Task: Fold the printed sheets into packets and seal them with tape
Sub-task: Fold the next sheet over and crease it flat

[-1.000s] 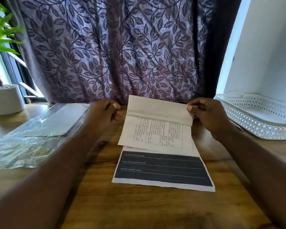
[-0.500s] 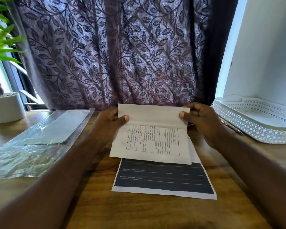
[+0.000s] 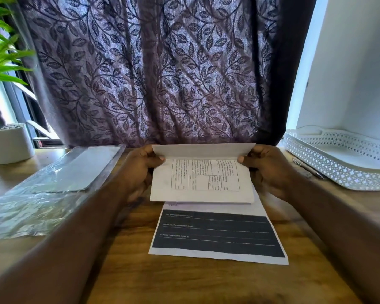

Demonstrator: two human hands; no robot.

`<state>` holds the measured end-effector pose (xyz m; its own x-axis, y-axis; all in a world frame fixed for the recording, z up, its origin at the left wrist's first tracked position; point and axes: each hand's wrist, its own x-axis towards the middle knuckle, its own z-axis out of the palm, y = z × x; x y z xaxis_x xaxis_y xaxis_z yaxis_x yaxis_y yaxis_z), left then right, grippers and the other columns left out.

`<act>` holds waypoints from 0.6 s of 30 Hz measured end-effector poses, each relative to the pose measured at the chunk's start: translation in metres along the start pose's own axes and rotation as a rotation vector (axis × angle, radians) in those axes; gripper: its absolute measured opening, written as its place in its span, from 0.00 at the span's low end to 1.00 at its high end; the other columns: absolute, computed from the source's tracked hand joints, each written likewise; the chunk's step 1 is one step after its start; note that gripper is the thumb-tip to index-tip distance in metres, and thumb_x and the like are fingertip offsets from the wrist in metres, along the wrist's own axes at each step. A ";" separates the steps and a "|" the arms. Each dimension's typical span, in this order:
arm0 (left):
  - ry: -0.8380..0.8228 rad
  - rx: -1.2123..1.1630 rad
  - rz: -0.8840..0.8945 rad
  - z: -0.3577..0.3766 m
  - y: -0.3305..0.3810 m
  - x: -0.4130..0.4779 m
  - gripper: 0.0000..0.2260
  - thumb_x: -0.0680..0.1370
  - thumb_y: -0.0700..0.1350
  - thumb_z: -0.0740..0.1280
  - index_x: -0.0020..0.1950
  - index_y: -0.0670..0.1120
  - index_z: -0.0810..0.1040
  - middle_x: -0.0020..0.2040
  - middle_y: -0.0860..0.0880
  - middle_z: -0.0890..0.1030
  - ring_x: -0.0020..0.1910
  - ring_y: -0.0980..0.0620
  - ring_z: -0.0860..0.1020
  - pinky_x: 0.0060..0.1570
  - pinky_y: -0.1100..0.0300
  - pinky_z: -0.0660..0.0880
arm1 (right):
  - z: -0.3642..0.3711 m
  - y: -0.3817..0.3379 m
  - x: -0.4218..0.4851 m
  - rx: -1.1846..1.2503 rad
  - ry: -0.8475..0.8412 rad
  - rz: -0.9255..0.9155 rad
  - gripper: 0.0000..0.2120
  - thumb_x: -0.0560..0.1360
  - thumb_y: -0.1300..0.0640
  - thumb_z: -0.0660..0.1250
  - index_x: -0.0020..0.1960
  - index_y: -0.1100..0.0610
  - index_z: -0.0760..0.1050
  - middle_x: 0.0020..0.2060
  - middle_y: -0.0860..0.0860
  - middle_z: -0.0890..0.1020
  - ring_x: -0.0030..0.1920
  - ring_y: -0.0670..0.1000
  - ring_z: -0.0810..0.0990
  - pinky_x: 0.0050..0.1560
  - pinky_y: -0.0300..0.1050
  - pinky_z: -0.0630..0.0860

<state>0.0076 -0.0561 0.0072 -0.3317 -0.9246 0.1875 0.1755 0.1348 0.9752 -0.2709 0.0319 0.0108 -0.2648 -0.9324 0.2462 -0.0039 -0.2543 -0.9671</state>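
White printed paper sheet (image 3: 201, 183), raised above a dark-banded sheet (image 3: 217, 234) on the wooden table (image 3: 184, 281), is pinched at its upper corners by the left hand (image 3: 138, 170) and right hand (image 3: 266, 167), top flap mid-fold. Next likely: flattening and creasing it; no tape visible.

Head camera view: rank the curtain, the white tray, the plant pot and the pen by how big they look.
1. curtain
2. white tray
3. plant pot
4. pen

Tray and pot are both cut off by the frame edge, so their order is unsure.
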 end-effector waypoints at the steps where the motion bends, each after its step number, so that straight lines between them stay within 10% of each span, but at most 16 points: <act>1: -0.002 -0.007 0.004 -0.001 0.001 0.000 0.13 0.80 0.31 0.60 0.51 0.43 0.81 0.47 0.41 0.85 0.44 0.44 0.85 0.43 0.50 0.84 | -0.001 0.000 0.000 0.013 0.002 0.007 0.10 0.77 0.73 0.64 0.53 0.64 0.81 0.48 0.63 0.86 0.50 0.61 0.86 0.49 0.52 0.85; 5: -0.046 -0.062 -0.013 -0.004 0.002 -0.001 0.12 0.79 0.34 0.60 0.57 0.35 0.81 0.54 0.35 0.84 0.52 0.33 0.83 0.50 0.42 0.82 | -0.002 -0.001 0.001 0.012 -0.035 0.011 0.12 0.78 0.72 0.63 0.49 0.64 0.85 0.48 0.62 0.86 0.49 0.62 0.86 0.42 0.46 0.84; 10: -0.090 -0.207 -0.077 -0.002 0.005 -0.006 0.18 0.80 0.39 0.54 0.56 0.31 0.80 0.50 0.35 0.85 0.44 0.39 0.84 0.36 0.55 0.83 | -0.006 0.000 0.003 0.072 -0.071 0.066 0.16 0.78 0.69 0.55 0.54 0.72 0.81 0.49 0.69 0.84 0.46 0.64 0.86 0.40 0.48 0.85; 18: 0.018 0.367 0.173 -0.008 -0.005 0.003 0.10 0.72 0.36 0.76 0.50 0.47 0.84 0.46 0.46 0.87 0.48 0.44 0.86 0.48 0.47 0.83 | -0.006 0.002 0.001 -0.194 -0.046 -0.056 0.15 0.76 0.69 0.70 0.62 0.60 0.79 0.48 0.57 0.87 0.49 0.56 0.87 0.44 0.47 0.84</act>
<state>0.0129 -0.0624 0.0018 -0.3098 -0.8827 0.3534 -0.1160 0.4040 0.9074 -0.2770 0.0316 0.0092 -0.2144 -0.9300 0.2985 -0.2045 -0.2561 -0.9448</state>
